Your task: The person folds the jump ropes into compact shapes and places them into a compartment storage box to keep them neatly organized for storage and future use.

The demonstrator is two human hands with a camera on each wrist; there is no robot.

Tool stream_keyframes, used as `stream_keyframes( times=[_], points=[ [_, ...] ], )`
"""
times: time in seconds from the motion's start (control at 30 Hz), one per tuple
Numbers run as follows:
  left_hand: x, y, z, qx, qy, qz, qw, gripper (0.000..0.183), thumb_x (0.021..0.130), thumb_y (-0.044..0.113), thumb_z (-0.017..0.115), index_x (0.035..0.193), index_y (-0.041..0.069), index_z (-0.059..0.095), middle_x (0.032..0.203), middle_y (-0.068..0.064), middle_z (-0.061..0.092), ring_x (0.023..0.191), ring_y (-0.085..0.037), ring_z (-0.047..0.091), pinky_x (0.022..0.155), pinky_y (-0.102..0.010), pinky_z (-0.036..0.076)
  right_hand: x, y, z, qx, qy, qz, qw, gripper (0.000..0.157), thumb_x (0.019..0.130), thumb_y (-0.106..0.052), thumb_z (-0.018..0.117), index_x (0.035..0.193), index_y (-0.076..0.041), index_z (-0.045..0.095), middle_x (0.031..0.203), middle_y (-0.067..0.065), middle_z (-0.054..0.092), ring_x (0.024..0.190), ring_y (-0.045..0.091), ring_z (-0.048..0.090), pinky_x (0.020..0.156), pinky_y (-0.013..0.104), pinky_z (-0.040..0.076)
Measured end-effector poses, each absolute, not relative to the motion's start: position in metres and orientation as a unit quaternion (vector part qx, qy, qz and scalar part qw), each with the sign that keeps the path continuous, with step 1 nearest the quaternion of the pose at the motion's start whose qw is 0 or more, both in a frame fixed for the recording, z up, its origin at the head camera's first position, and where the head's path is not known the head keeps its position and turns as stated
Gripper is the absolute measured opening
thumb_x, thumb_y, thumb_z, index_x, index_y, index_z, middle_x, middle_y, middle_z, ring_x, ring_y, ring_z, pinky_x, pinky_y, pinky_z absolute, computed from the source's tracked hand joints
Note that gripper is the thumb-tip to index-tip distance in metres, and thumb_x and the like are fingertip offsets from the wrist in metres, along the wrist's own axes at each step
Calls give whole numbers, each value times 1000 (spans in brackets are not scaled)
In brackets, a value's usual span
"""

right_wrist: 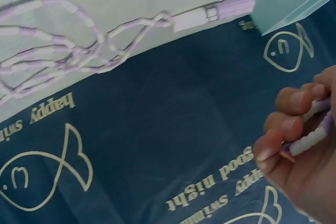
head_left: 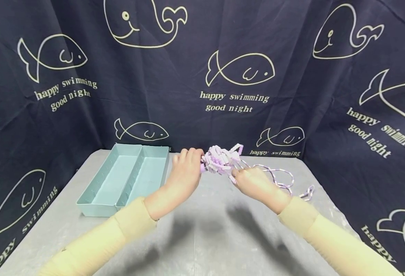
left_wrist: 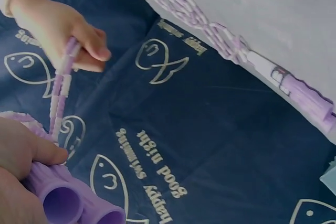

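My left hand grips a beaded jump rope in purple and white, bunched into a thick bundle above the table. Two purple handles stick out side by side below the fingers, their hollow ends showing in the left wrist view. My right hand pinches a doubled strand of the same rope, stretched between the two hands; the strand passes between thumb and fingertips in the right wrist view. Behind the hands, a second beaded jump rope lies loosely looped on the table, with a white and purple handle at one end.
A pale blue-green tray with two long compartments stands on the left of the grey table. A dark blue curtain with fish and whale drawings hangs round the back and sides of the table.
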State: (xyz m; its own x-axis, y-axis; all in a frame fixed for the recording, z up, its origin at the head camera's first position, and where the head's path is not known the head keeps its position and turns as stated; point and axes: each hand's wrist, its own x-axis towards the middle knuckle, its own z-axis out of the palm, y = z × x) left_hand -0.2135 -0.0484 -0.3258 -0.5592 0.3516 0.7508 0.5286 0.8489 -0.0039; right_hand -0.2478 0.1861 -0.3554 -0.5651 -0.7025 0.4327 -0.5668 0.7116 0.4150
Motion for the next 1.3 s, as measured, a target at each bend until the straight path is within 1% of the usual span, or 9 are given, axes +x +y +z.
stream_keyframes(
  times=[0.13,0.3,0.5,0.6,0.73,0.83,1.03,1.13,1.3],
  points=[
    [-222,-53,-330,-218,-894,-103,377,37,74,-2,66,106,3,49,90,-10,52,81,-27,45,66,-39,33,-237,180,-354,353,-873,-120,313,23,75,-15,68,66,-9,48,51,2,50,45,23,53,38,38,39],
    [-229,-57,-336,-188,-904,-92,373,30,77,-3,60,104,2,48,87,-11,51,78,-29,45,62,-39,31,-224,172,-356,360,-841,-126,384,21,74,-7,62,63,-10,45,47,0,43,40,19,48,35,33,36],
    [-233,-60,-340,-154,-915,-63,367,25,77,-4,60,98,2,48,84,-12,50,77,-30,46,58,-38,30,-210,162,-349,372,-808,-115,442,23,87,-12,41,64,-9,41,47,1,39,38,20,42,35,31,27],
    [-236,-62,-342,-136,-922,-45,359,29,74,-1,65,96,3,47,84,-12,50,78,-30,47,58,-38,31,-201,159,-343,389,-788,-133,459,26,92,-18,38,68,-8,40,51,2,39,40,19,39,38,29,24],
    [-237,-64,-346,-134,-928,-24,346,32,72,2,69,95,3,47,83,-11,50,78,-30,48,58,-38,31,-192,159,-336,417,-768,-158,459,27,96,-16,33,74,-6,44,57,2,41,44,19,39,42,27,25],
    [-235,-63,-348,-140,-927,-6,347,26,76,4,66,94,4,47,83,-11,51,78,-30,49,57,-38,32,-187,160,-330,439,-765,-141,449,31,100,-15,30,86,-2,54,62,2,44,50,19,44,45,27,31],
    [-228,-58,-349,-151,-918,43,365,19,83,8,60,99,5,50,85,-9,52,80,-29,51,58,-38,36,-181,162,-316,486,-759,-10,434,33,101,-22,39,105,-5,68,69,0,57,58,16,56,53,27,47],
    [-223,-55,-347,-158,-908,59,384,19,82,8,61,98,6,51,85,-8,54,78,-28,51,58,-37,36,-179,162,-311,500,-746,79,434,31,100,-22,43,105,-9,71,70,-2,59,59,13,59,54,26,49],
    [-212,-48,-342,-176,-897,75,399,18,81,5,58,97,6,51,85,-7,53,78,-27,50,59,-37,35,-178,158,-305,483,-728,226,431,24,96,-24,54,94,-10,73,71,-4,66,54,4,53,50,16,43]
  ],
)
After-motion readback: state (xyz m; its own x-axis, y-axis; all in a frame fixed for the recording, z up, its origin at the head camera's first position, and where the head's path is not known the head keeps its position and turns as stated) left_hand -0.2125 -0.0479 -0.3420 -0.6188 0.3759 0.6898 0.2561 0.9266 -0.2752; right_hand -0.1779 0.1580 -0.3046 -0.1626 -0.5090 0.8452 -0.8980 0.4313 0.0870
